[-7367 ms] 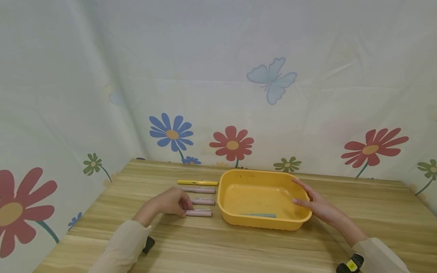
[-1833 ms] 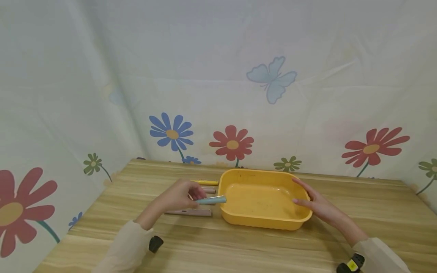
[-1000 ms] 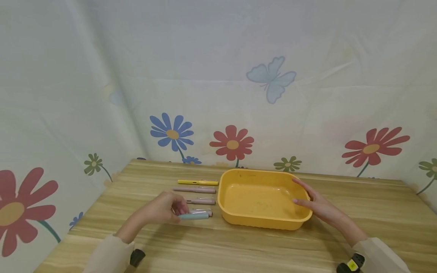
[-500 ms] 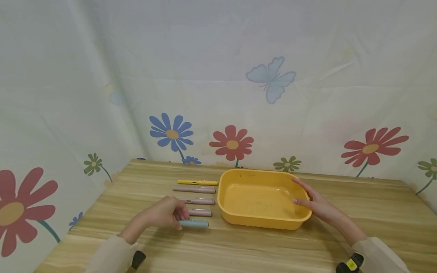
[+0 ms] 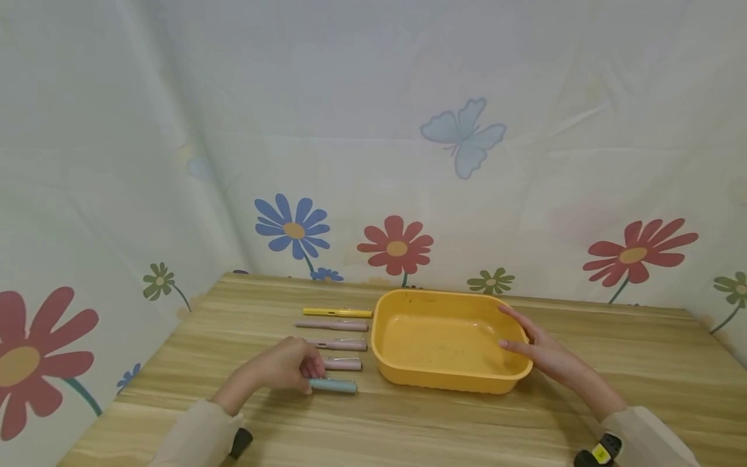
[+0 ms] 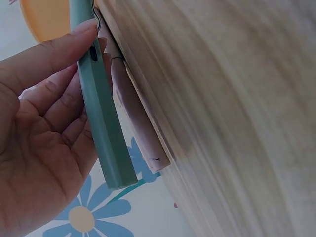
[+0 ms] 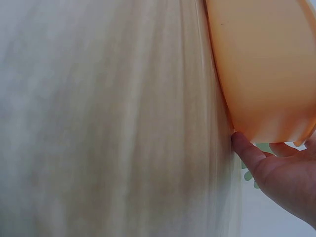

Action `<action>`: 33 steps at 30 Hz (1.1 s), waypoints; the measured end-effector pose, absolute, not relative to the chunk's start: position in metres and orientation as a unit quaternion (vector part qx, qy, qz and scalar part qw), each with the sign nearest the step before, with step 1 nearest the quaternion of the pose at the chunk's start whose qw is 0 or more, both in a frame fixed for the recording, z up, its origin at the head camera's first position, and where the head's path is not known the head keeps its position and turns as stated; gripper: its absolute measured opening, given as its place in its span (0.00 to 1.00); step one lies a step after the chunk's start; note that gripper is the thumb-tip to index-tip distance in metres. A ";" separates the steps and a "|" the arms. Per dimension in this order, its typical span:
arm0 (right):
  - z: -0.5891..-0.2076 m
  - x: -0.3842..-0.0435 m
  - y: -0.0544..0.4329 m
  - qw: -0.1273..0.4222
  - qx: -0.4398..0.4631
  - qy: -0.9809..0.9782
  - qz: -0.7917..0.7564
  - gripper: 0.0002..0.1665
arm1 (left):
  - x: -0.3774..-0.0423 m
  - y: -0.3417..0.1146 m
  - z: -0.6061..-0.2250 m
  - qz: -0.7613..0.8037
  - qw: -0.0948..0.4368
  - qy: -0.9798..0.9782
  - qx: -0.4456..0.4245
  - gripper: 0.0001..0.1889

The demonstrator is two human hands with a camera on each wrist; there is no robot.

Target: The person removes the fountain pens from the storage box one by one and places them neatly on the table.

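Observation:
My left hand (image 5: 288, 366) pinches a teal capped pen (image 5: 334, 385) between thumb and fingers, low over the table beside the front of a row of pens. In the left wrist view, the thumb presses the teal pen (image 6: 101, 108) near its clip, with a pink pen (image 6: 136, 111) just behind. Whether the teal pen touches the table is unclear. My right hand (image 5: 551, 353) holds the right side of a yellow plastic basin (image 5: 452, 383), thumb over the rim. In the right wrist view, fingers (image 7: 249, 150) touch the outer wall of the basin (image 7: 266, 74).
Left of the basin, a yellow pen (image 5: 337, 312) lies at the back of the row, with pinkish pens (image 5: 332, 325) in front of it, all roughly parallel. They lie on a wooden table (image 5: 397, 428). A flower-printed cloth (image 5: 350, 162) hangs behind and at the left.
The teal pen lay in the basin at first. My left hand lifted it out leftward, then brought it down toward me, in front of the nearest pink pen. My right hand stayed on the basin.

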State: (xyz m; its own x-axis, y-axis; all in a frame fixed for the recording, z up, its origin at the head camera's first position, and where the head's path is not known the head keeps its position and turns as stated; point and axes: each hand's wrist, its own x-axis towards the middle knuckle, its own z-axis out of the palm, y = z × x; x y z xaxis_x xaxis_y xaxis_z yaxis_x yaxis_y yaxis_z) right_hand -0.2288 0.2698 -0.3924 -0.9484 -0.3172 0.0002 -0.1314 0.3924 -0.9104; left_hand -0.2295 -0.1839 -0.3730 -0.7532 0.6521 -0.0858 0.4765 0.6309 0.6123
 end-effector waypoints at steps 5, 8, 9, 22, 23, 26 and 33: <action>-0.392 -0.229 0.269 0.089 -0.130 0.830 -0.534 0.42 | -0.229 -0.184 -0.374 0.288 0.152 0.893 0.312 0.13; -0.392 -0.229 0.269 0.088 -0.134 0.831 -0.533 0.42 | -0.229 -0.183 -0.375 0.287 0.153 0.893 0.310 0.13; -0.392 -0.229 0.269 0.088 -0.131 0.832 -0.532 0.42 | -0.229 -0.183 -0.374 0.287 0.153 0.894 0.309 0.13; -0.393 -0.229 0.270 0.088 -0.132 0.830 -0.535 0.41 | -0.230 -0.183 -0.378 0.274 0.143 0.901 0.306 0.13; -0.394 -0.230 0.270 0.088 -0.130 0.830 -0.536 0.41 | -0.230 -0.183 -0.378 0.273 0.144 0.901 0.306 0.13; -0.395 -0.230 0.270 0.091 -0.124 0.830 -0.536 0.42 | -0.230 -0.182 -0.377 0.271 0.145 0.901 0.306 0.13; -0.394 -0.229 0.269 0.089 -0.123 0.832 -0.533 0.41 | -0.230 -0.182 -0.378 0.264 0.143 0.902 0.310 0.14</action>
